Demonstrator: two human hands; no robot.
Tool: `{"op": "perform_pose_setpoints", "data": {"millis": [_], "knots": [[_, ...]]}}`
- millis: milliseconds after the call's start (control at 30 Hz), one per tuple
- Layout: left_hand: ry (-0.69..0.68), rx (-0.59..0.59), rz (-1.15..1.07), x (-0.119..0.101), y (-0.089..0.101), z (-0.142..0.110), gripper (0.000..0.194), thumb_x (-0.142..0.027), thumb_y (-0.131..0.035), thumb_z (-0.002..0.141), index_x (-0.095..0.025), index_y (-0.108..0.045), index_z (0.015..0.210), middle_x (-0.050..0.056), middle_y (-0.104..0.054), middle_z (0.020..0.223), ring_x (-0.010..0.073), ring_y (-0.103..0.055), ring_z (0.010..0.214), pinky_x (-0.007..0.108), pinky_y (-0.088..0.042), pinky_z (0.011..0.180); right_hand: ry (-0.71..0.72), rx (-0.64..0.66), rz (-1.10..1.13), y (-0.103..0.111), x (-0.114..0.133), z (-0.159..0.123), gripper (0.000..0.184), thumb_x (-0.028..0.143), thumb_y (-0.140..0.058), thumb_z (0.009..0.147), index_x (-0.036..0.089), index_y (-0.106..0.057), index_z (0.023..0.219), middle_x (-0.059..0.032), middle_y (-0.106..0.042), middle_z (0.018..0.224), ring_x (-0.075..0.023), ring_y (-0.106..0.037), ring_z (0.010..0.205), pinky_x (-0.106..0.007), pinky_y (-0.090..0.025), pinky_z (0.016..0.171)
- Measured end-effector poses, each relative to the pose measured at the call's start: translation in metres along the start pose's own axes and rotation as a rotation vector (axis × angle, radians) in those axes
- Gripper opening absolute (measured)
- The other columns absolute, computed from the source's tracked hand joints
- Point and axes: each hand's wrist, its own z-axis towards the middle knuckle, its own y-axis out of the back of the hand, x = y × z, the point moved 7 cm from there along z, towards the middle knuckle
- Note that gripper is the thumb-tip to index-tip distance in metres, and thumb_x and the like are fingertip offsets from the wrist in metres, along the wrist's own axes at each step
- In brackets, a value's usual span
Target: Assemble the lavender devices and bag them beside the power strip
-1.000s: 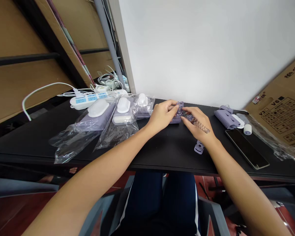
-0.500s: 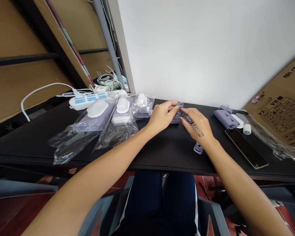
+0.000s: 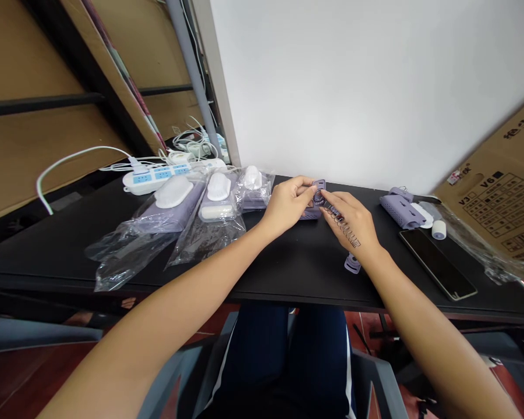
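Observation:
My left hand is closed around a small purple plastic device at the back middle of the black table. My right hand pinches one end of a long thin metal coil spring against the device's top. The spring trails back over my right hand toward the wrist. A small purple plastic part lies on the table just under my right wrist.
Several clear bags with purple and white devices lie to the left, with a white power strip behind. On the right sit another purple device, a white roll, a dark phone and a cardboard box.
My right hand has shifted slightly left and closer to the device, and the spring lies more along the hand. My left hand holds steady.

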Motion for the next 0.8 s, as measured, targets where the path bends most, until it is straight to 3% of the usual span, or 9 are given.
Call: {"op": "perform_pose_setpoints", "data": {"millis": [567, 800], "knots": [[-0.010, -0.016, 0.034, -0.001, -0.001, -0.002, 0.019, -0.034, -0.065, 0.093, -0.018, -0.071, 0.102, 0.001, -0.069, 0.071, 0.0141, -0.068, 0.068, 0.019, -0.049, 0.051, -0.023, 0.008, -0.032, -0.001, 0.000, 0.000, 0.041, 0.032, -0.054, 0.104, 0.030, -0.064, 0.144, -0.0098, -0.072, 0.128, -0.0252, -0.070, 0.113, -0.041, -0.059, 0.097], [0.010, -0.018, -0.033, 0.000, -0.005, -0.003, 0.020, -0.034, -0.065, 0.092, -0.018, -0.072, 0.102, 0.001, -0.071, 0.074, 0.0150, -0.070, 0.071, 0.018, -0.048, 0.048, -0.082, 0.017, -0.147, 0.000, 0.009, 0.001, 0.039, 0.033, -0.051, 0.106, 0.026, -0.064, 0.142, -0.0121, -0.071, 0.125, -0.0266, -0.068, 0.109, -0.040, -0.060, 0.086]]}}
